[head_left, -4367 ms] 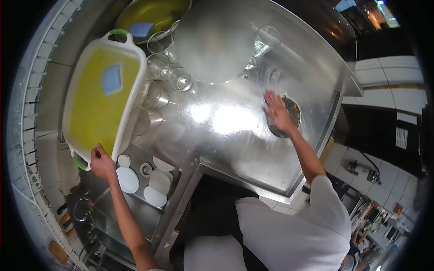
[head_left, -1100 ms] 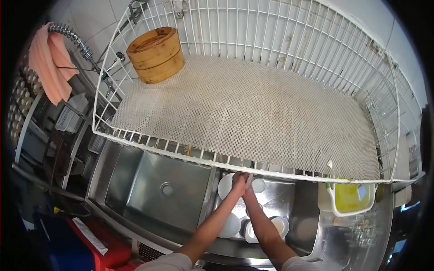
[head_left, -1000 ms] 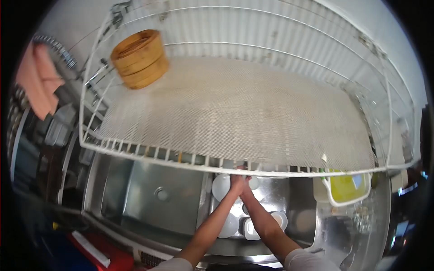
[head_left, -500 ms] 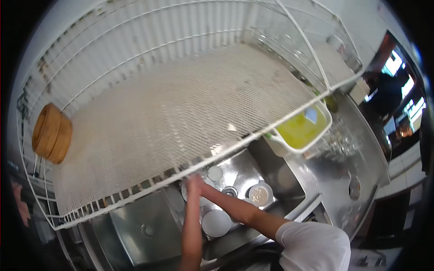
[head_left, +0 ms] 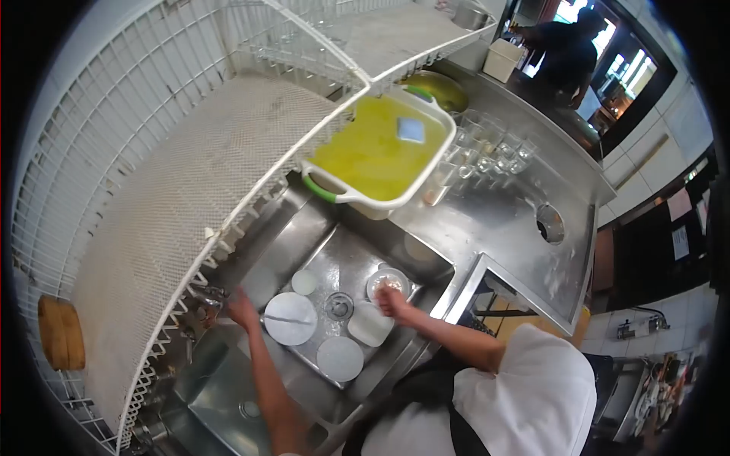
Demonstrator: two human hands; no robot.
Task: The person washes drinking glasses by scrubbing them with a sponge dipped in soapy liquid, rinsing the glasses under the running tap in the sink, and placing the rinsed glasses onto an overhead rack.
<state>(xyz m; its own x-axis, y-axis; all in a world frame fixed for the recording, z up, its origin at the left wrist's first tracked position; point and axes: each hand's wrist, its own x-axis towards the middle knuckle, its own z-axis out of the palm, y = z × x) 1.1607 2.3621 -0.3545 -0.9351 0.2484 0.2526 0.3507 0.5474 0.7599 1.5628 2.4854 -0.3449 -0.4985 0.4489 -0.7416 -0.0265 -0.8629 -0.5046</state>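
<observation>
My left hand point(head_left: 242, 310) is at the left edge of the sink point(head_left: 350, 220), next to the metal tap point(head_left: 210, 295); its fingers are blurred, and I cannot make out their grip. My right hand point(head_left: 391, 299) is closed at the near edge of a round bowl point(head_left: 380, 283) with pale bits in it. Whatever its fingers hold is too small to name. Around the drain point(head_left: 339, 306) lie a large round white lid point(head_left: 290, 319), a small round one point(head_left: 304, 282), another round white piece point(head_left: 340, 359) and a squarish white dish point(head_left: 370, 325).
A white tub point(head_left: 447, 156) with yellow-green liquid and a blue sponge point(head_left: 411, 130) stands beyond the sink. Several glasses point(head_left: 487, 148) and a round counter hole point(head_left: 550, 223) are to its right. The wire rack point(head_left: 258, 190) overhangs the left. A person point(head_left: 566, 57) stands far back.
My hands have come apart: the left is now near the tap, the right has moved right to the bowl. The view has turned right, showing more of the tub and counter.
</observation>
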